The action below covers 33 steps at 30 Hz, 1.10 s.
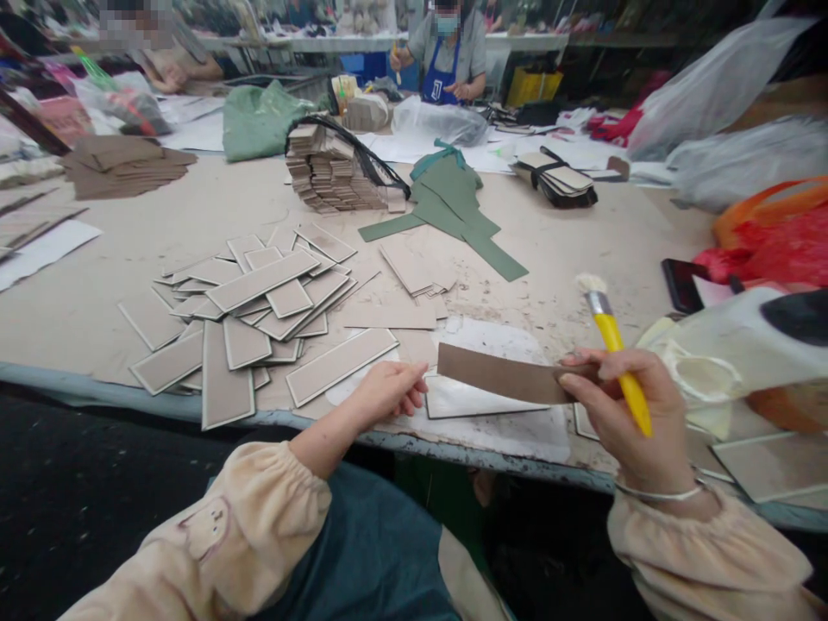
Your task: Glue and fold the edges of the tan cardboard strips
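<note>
My right hand (637, 410) is closed round two things. Thumb and fingertips pinch one end of a dark brown strip (495, 373), and a yellow-handled brush (617, 354) rests in the same hand, pale bristles up. Under the strip lies a flat panel with a whitish top (469, 398), on a smeared white sheet (540, 435). My left hand (392, 392) is beside the panel's left end, fingers curled in and nothing visible in them. Just left of that hand is a beige panel with pale edges (342, 366). The left palm is hidden.
A loose heap of beige panels (259, 293) spreads at left. Green strips (453, 194), a bound stack (329, 164) and brown pieces (122, 164) lie farther back. At right are a white plastic container (730, 336), a phone (680, 285) and bags. Co-workers sit across.
</note>
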Available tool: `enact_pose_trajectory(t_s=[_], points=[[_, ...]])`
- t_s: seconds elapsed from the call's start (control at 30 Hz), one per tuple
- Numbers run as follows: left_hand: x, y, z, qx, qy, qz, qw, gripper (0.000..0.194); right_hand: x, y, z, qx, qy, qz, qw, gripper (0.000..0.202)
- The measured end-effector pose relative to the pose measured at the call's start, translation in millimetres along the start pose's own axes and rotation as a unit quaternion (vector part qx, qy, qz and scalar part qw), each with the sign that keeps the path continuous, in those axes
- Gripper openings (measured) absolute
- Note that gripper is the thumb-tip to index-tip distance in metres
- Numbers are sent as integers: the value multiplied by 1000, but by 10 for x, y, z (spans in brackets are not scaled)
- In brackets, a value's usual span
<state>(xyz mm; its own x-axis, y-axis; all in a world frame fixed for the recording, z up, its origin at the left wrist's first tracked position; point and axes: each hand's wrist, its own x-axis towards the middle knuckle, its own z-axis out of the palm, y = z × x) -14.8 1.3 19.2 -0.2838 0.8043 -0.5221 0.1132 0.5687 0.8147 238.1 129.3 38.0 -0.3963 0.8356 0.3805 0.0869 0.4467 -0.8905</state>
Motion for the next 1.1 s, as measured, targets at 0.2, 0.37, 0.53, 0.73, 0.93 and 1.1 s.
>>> enact_pose_trajectory(t_s=[0.2,0.37,0.53,0.73,0.93,1.1], points=[[-25,51,-73,-228,-153,-130,953,78,-237,-280,-94,-93,-118,-195,969,21],[-29,3,-119,-290,-147,-91,941,41,-255,-325,-144,-134,-194,-296,926,21],[-81,31,-116,-315,-120,-33,941,22,-268,-126,-159,-164,-178,-311,919,23],[-117,66,-34,-382,-83,11,921,17,-266,8,-53,-96,-43,-129,986,25],[-168,75,74,-399,-66,11,915,19,-211,63,-13,39,-46,28,998,26],[-194,67,96,-319,-74,26,944,28,-185,72,9,97,22,79,992,31]])
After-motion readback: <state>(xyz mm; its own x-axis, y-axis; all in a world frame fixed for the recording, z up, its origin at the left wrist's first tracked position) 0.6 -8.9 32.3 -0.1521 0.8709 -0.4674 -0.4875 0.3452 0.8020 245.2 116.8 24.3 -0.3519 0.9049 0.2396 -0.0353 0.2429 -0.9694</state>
